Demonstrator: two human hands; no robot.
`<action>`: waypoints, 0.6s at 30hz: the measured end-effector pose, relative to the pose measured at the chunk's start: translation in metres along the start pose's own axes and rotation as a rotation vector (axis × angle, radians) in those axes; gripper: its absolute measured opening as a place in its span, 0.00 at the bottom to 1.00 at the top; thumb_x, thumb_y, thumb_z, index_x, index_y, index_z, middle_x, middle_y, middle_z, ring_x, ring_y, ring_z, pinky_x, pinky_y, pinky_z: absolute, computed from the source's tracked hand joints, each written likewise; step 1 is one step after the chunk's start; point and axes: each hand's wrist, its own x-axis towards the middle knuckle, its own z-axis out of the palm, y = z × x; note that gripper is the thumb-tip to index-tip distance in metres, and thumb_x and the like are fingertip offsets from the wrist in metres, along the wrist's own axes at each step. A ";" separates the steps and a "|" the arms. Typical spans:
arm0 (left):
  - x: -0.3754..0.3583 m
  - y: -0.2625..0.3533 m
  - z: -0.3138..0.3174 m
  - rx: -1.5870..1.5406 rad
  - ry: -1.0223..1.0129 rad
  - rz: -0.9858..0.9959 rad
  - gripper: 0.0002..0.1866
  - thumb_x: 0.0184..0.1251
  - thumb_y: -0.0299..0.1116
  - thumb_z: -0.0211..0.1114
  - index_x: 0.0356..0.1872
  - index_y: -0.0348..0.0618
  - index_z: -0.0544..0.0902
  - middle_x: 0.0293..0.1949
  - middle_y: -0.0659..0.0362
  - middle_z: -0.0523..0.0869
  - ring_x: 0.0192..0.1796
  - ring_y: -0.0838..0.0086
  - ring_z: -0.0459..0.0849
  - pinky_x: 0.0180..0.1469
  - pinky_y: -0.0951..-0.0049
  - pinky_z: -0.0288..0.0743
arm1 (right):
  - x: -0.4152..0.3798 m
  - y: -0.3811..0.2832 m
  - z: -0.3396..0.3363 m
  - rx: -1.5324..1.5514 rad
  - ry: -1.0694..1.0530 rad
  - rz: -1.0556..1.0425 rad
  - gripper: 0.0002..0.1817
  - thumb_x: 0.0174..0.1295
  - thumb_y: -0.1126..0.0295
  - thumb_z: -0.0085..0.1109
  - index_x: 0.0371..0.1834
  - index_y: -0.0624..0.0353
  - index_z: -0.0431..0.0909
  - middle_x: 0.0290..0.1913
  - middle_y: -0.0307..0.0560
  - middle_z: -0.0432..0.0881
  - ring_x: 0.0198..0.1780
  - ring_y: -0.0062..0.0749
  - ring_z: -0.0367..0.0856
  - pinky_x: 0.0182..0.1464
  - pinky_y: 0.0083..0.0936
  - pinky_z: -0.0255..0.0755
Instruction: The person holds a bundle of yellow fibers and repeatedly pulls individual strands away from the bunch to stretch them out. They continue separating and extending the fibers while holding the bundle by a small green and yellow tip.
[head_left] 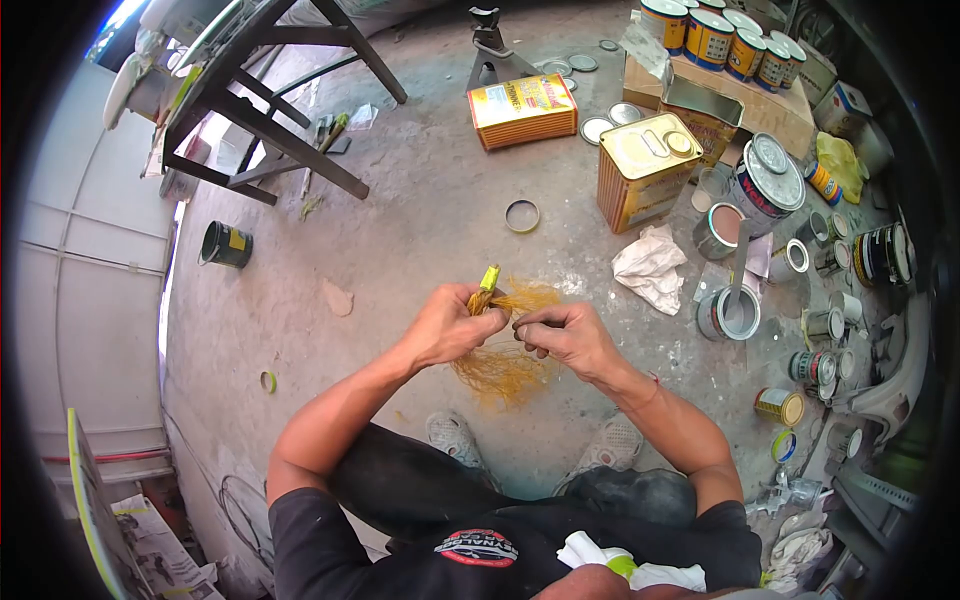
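Note:
In the middle of the head view my left hand [462, 323] is closed round a bundle of yellow straw-like fibres [500, 375]. Bright yellow-green tape [489, 278] wraps the bundle's end, which points up past my thumb. Loose, wavy strands fan out to the right and hang below the hand. My right hand [562, 338] is just to the right, thumb and fingertips pinched together at the edge of the strands. Whatever lies between those fingertips is too small to make out.
Several paint cans, including an open one [728, 313] with a stirring stick, stand at right beside a white rag [650, 268]. Thinner tins [640, 165] stand beyond. A metal stand [260, 100] is at upper left, a dark can [226, 245] below it. A ring lid [522, 216] lies ahead.

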 end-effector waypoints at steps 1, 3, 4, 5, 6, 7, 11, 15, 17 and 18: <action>0.000 -0.001 0.000 -0.046 0.024 -0.003 0.10 0.62 0.35 0.65 0.35 0.37 0.84 0.20 0.71 0.73 0.22 0.87 0.68 0.23 0.80 0.61 | 0.001 0.002 0.000 0.000 -0.001 0.001 0.14 0.58 0.65 0.63 0.37 0.67 0.85 0.27 0.39 0.82 0.28 0.18 0.76 0.31 0.17 0.70; -0.002 0.001 0.002 -0.081 0.046 -0.007 0.10 0.62 0.34 0.65 0.36 0.37 0.84 0.20 0.71 0.73 0.21 0.87 0.68 0.22 0.80 0.61 | 0.003 0.006 0.002 0.102 0.019 -0.011 0.13 0.56 0.67 0.66 0.36 0.67 0.85 0.26 0.39 0.82 0.27 0.18 0.76 0.30 0.17 0.69; -0.002 0.002 0.003 -0.115 0.062 -0.010 0.09 0.61 0.34 0.66 0.36 0.37 0.84 0.20 0.70 0.74 0.21 0.87 0.68 0.22 0.80 0.60 | 0.003 0.006 0.002 0.102 0.020 -0.010 0.13 0.56 0.67 0.66 0.36 0.67 0.85 0.26 0.39 0.82 0.27 0.18 0.76 0.30 0.17 0.69; -0.001 0.001 0.002 -0.115 0.059 -0.010 0.09 0.61 0.34 0.66 0.36 0.37 0.84 0.20 0.70 0.74 0.21 0.87 0.68 0.22 0.80 0.60 | 0.003 0.006 0.002 0.092 0.017 -0.015 0.13 0.56 0.67 0.67 0.37 0.68 0.84 0.27 0.40 0.82 0.27 0.18 0.75 0.31 0.16 0.69; 0.001 0.001 -0.001 -0.123 0.076 0.008 0.09 0.61 0.34 0.66 0.36 0.37 0.84 0.20 0.70 0.74 0.20 0.87 0.68 0.22 0.81 0.60 | 0.003 0.006 0.001 0.082 0.015 -0.020 0.13 0.56 0.68 0.67 0.37 0.68 0.84 0.27 0.40 0.82 0.27 0.18 0.75 0.32 0.16 0.69; 0.002 0.000 -0.002 -0.132 0.091 0.025 0.10 0.61 0.34 0.66 0.36 0.37 0.84 0.20 0.70 0.75 0.20 0.87 0.68 0.21 0.81 0.60 | 0.002 0.007 -0.001 0.084 0.019 -0.017 0.13 0.56 0.68 0.67 0.37 0.68 0.84 0.27 0.40 0.82 0.27 0.18 0.75 0.32 0.16 0.69; 0.005 -0.001 -0.006 -0.110 0.067 0.026 0.10 0.61 0.34 0.66 0.36 0.37 0.84 0.20 0.69 0.75 0.19 0.87 0.68 0.21 0.81 0.59 | 0.002 0.003 -0.005 0.027 -0.030 -0.041 0.15 0.59 0.67 0.66 0.40 0.71 0.83 0.28 0.41 0.82 0.29 0.18 0.77 0.35 0.16 0.71; -0.001 0.009 0.000 -0.069 -0.015 -0.022 0.11 0.62 0.35 0.66 0.37 0.38 0.86 0.21 0.70 0.76 0.22 0.86 0.68 0.24 0.79 0.62 | 0.000 -0.005 -0.002 0.060 -0.062 -0.118 0.17 0.62 0.65 0.64 0.44 0.72 0.81 0.30 0.43 0.83 0.33 0.20 0.81 0.37 0.17 0.74; -0.001 0.006 0.001 -0.062 -0.023 -0.042 0.12 0.62 0.37 0.66 0.38 0.38 0.87 0.24 0.70 0.78 0.26 0.86 0.69 0.28 0.78 0.64 | 0.000 -0.006 -0.003 0.024 -0.062 -0.090 0.17 0.62 0.65 0.63 0.43 0.72 0.81 0.30 0.43 0.84 0.33 0.21 0.82 0.37 0.17 0.75; 0.001 0.001 0.001 -0.015 -0.037 -0.030 0.12 0.62 0.37 0.66 0.38 0.38 0.87 0.23 0.69 0.78 0.27 0.86 0.70 0.28 0.77 0.65 | 0.001 -0.007 -0.005 -0.014 -0.058 -0.062 0.17 0.62 0.65 0.62 0.43 0.72 0.82 0.30 0.44 0.84 0.33 0.22 0.83 0.36 0.18 0.76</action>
